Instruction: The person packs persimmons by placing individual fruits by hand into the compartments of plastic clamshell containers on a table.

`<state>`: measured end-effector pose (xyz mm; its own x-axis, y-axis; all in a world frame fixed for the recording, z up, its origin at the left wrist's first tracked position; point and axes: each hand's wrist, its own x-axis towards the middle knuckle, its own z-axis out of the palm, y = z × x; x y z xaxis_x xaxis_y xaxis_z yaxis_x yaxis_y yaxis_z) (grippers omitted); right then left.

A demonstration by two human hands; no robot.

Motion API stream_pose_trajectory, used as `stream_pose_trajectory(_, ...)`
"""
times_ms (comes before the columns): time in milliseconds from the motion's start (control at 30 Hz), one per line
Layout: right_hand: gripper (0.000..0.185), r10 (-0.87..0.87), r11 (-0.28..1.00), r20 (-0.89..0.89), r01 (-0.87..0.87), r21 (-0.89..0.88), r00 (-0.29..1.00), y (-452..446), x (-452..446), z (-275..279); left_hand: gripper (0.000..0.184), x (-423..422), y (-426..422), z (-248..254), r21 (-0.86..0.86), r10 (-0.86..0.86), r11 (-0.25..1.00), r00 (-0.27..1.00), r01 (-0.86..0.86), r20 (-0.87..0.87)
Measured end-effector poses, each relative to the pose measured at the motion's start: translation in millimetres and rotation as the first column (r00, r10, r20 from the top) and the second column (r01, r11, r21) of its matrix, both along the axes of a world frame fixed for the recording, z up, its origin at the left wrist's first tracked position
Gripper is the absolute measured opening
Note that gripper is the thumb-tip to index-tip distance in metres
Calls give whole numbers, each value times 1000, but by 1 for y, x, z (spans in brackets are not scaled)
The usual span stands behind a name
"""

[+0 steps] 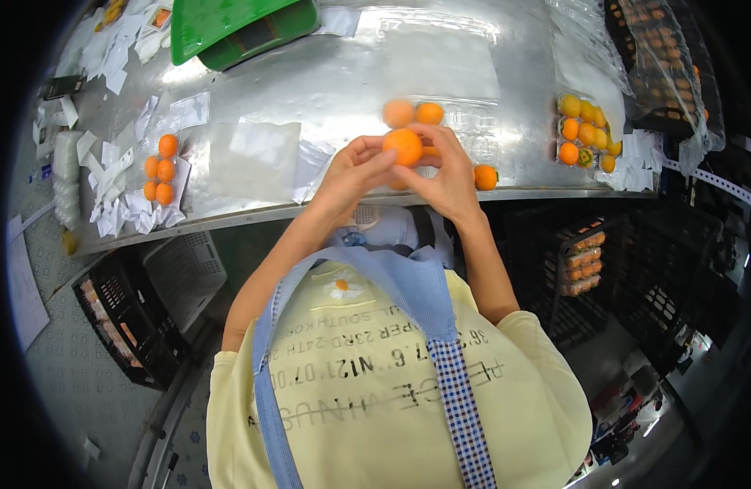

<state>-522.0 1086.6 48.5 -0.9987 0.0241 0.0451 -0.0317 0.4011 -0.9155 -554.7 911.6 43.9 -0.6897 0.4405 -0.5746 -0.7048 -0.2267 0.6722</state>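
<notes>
In front of my chest, above the table's near edge, an orange point(402, 147) is held up between both hands. My left hand point(353, 173) grips it from the left, with the thumb and fingers closed on it. From the other side, my right hand point(442, 173) curls around the same fruit, its thumb just below. Behind the hands lies a clear plastic tray point(477, 116) with a few oranges, among them one at the back point(429, 113); part of the tray is hidden. Just right of my right hand is a loose orange point(485, 177).
A filled clear pack point(159, 169) lies left on the metal table point(355, 81), among paper scraps. Packs of orange and yellow fruit point(586, 130) lie right. A green bin point(245, 33) stands at the back. Black crates point(127, 318) with packs stand below the table's edge.
</notes>
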Motion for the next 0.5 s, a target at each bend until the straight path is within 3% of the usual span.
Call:
stream_pose_trajectory(133, 52, -261, 957, 71, 268, -114, 963, 40, -12, -12, 36, -6, -7, -13, -193, -68, 980, 993, 47, -100)
stream_pose_trajectory(300, 49, -372, 905, -8, 364, 222, 928, 115, -24, -33, 36, -6, -17, -75, -412, -169, 906, 976, 98, -138)
stream_pose_trajectory(400, 48, -296, 784, -30, 261, 563, 955, 138, -24, -46, 37, -7, -14, -92, -433, -234, 886, 966, 166, -108)
stream_pose_trajectory(500, 51, -332, 791, -16, 288, 540, 943, 137, -25, -47, 37, -11, -5, -99, -394, -255, 898, 962, 198, -98)
